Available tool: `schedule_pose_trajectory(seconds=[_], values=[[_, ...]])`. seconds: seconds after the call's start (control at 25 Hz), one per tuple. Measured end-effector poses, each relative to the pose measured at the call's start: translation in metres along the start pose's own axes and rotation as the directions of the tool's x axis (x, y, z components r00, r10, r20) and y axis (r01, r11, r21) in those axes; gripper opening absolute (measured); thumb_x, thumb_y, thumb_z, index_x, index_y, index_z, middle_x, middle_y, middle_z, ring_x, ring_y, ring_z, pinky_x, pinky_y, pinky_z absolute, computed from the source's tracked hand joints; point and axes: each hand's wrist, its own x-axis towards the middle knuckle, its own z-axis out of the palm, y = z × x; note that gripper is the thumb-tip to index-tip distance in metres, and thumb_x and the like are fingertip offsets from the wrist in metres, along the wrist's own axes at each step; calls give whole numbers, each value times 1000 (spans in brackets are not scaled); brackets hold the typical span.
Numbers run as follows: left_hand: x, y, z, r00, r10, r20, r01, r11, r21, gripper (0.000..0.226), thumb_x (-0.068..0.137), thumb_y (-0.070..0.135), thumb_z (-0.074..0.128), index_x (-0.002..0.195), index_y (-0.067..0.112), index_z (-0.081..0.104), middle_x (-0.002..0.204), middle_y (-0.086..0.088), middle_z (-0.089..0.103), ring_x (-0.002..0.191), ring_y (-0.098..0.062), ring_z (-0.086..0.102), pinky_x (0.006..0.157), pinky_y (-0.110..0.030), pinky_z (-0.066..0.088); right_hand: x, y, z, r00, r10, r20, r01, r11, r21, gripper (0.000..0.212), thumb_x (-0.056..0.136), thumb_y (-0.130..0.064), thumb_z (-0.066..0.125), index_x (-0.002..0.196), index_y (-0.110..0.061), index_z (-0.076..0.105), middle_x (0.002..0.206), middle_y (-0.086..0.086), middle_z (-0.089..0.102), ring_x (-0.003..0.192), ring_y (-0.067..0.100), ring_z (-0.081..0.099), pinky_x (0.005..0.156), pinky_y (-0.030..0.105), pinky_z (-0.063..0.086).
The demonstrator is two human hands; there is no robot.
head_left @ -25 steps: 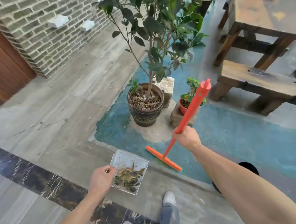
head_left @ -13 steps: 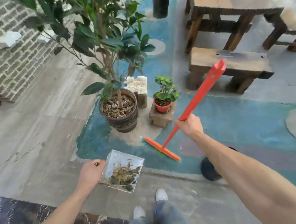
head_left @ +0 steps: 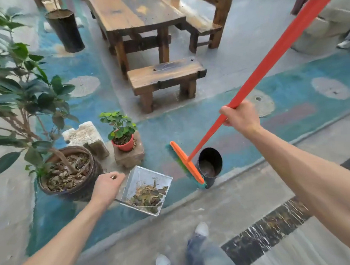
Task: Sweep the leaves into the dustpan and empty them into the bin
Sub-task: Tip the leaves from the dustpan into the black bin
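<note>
Concrete and blue-painted patio underfoot; left hand [head_left: 109, 183] clamped on the dustpan [head_left: 146, 189], leaves [head_left: 148, 195] heaped inside. Right hand [head_left: 240, 116] fisted round the broom [head_left: 187, 165]. Bin [head_left: 210, 165] just beyond: keep the pan level, tip over the opening.

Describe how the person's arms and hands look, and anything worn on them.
Both forearms are bare, with no sleeves in view and no gloves or watch. The left hand seems to carry a small ring-like band on one finger, too blurred to confirm. The right hand shows nothing worn.
</note>
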Motion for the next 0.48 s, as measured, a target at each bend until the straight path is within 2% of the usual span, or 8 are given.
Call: schedule_pose_trajectory(seconds=[0.16, 0.24, 0.32, 0.4, 0.48], values=[[16, 68, 45, 970, 116, 212, -116, 993, -11, 43, 83, 14, 64, 46, 20, 43, 44, 10, 35, 44, -7, 28, 50, -29, 24, 1, 47, -67, 966, 127, -224, -122, 992, 32, 29, 64, -37, 55, 60, -12, 69, 66, 9, 73, 77, 27, 72, 78, 41, 58], [27, 100, 67, 937, 189, 293, -185, 982, -42, 32, 82, 15, 66, 53, 15, 53, 53, 6, 46, 51, -7, 37, 52, -27, 31, 4, 74, -96, 934, 177, -310, -185, 983, 3, 40, 62, -43, 51, 69, -11, 74, 73, 12, 74, 85, 29, 71, 79, 37, 57], [36, 132, 87, 906, 269, 327, -264, 963, -59, 22, 76, 25, 65, 63, 9, 59, 60, 2, 54, 57, -9, 43, 59, -31, 35, 10, 104, -121, 904, 184, -385, -217, 975, -45, 45, 64, -47, 50, 75, -12, 77, 75, 12, 74, 88, 32, 69, 74, 34, 52], [47, 163, 111, 886, 311, 344, -315, 948, -46, 18, 71, 32, 61, 69, 14, 59, 53, 8, 53, 50, -7, 42, 57, -32, 35, 21, 141, -147, 872, 186, -452, -241, 968, -65, 50, 69, -54, 50, 79, -13, 77, 78, 14, 73, 89, 35, 68, 74, 36, 51], [55, 189, 132, 870, 297, 393, -275, 955, -112, 15, 72, 32, 62, 76, 20, 54, 49, 6, 46, 45, -12, 37, 49, -27, 30, 33, 177, -164, 865, 182, -467, -227, 973, -42, 59, 73, -66, 49, 80, -14, 77, 79, 14, 74, 90, 33, 69, 76, 37, 52]])
